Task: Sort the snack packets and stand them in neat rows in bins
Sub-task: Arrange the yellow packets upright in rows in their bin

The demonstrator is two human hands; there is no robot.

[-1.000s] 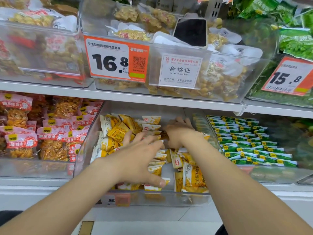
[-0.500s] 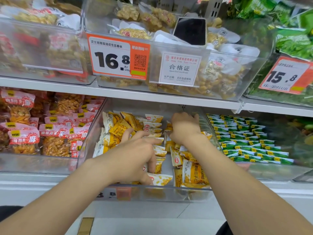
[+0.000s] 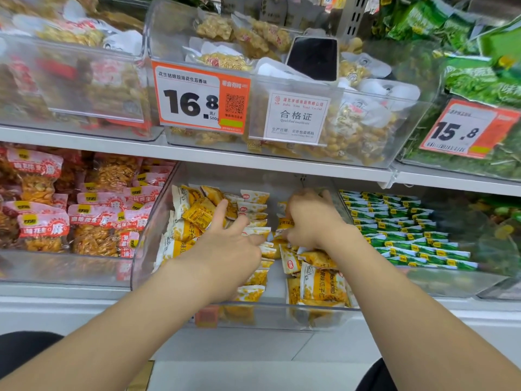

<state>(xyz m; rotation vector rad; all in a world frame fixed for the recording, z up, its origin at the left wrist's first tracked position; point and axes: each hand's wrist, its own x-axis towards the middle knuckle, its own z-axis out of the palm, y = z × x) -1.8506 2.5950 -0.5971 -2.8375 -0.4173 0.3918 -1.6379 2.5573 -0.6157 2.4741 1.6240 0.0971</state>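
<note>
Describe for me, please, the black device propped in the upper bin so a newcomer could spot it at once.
Find the middle clear bin on the upper shelf, the one fronted by the orange 16.8 price tag. Just above its white certificate card, a flat device leans among the nut packets. It alone is a glossy black rectangle; its neighbours are crinkled white-and-yellow bags.

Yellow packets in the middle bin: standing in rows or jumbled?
Mixed. In the middle bin, the centre row stands on edge in file; the left packets lie tilted in a heap.
</note>
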